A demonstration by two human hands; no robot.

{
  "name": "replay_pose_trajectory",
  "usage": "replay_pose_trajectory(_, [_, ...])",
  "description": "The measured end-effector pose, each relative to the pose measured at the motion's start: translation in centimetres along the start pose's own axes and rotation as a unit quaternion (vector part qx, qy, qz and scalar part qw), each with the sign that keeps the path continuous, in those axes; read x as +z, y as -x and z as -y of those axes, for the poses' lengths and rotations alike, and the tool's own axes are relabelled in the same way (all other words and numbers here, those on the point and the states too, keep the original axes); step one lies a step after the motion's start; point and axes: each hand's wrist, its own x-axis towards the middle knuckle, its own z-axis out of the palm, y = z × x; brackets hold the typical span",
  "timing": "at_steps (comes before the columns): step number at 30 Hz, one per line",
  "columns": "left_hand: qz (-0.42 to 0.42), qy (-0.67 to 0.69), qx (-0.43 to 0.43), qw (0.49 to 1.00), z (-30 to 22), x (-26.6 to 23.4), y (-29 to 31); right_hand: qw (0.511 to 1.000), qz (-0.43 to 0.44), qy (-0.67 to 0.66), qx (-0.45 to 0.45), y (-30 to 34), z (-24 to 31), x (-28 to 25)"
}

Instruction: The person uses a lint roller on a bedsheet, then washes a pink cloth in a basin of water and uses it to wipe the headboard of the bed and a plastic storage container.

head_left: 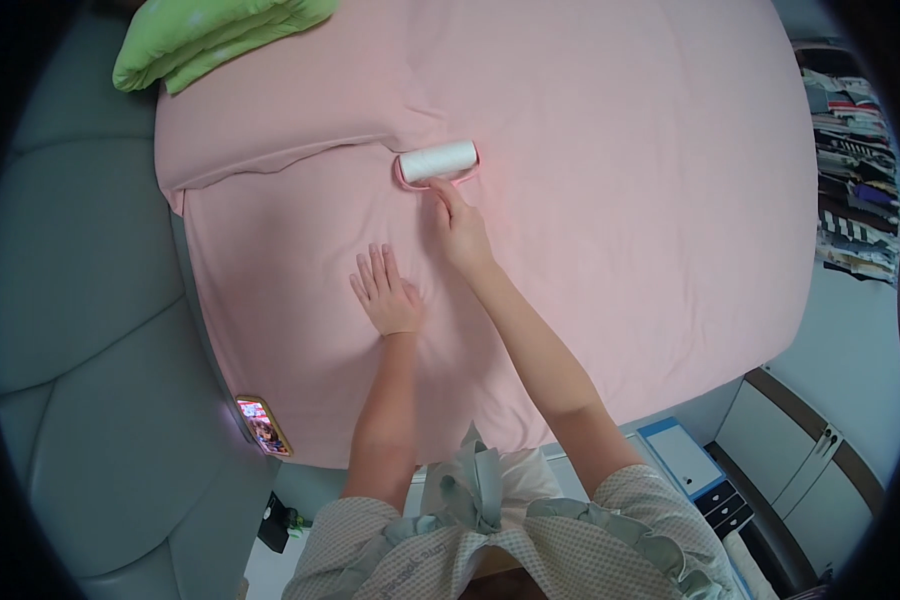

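Observation:
A lint roller (pixel 438 161) with a white sticky roll and a pink frame lies against the pink bed sheet (pixel 610 200). My right hand (pixel 462 232) is closed around its handle, which my fingers mostly hide. Lower and to the left, my left hand (pixel 386 294) rests flat on the sheet with its fingers stretched out, holding nothing. Ahead of my left hand, a fold of pink fabric runs across the bed up to the roller.
A folded green quilt (pixel 220 35) lies at the far left of the bed. A lit phone (pixel 264 425) leans by the grey padded headboard (pixel 80 260). Stacked clothes (pixel 855 180) line the far right, and a white cabinet (pixel 780 440) stands at the lower right.

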Motion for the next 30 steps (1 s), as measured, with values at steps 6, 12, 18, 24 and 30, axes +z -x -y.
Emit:
replay_pose_trajectory(6, [-0.013,-0.028,0.020,0.999,0.0,0.0,-0.1,0.999,0.016,0.026,-0.016,8.3,-2.9,-2.4])
replay_pose_trajectory(12, [-0.006,-0.049,0.037,0.998,-0.3,-1.5,-0.1,0.992,0.082,0.040,0.092,26.7,-5.3,-7.1])
replay_pose_trajectory(18, [0.034,-0.032,0.104,0.994,-2.7,-1.5,-0.6,0.978,0.096,0.048,0.177,37.0,-4.7,-10.1])
replay_pose_trajectory(24, [0.092,0.067,0.222,0.968,-14.7,0.1,-5.5,0.986,-0.120,0.009,0.113,28.3,-5.8,-13.5])
replay_pose_trajectory(30, [0.083,0.079,0.242,0.964,-20.7,3.8,-9.1,0.979,-0.176,0.013,0.098,13.9,-8.2,-18.6])
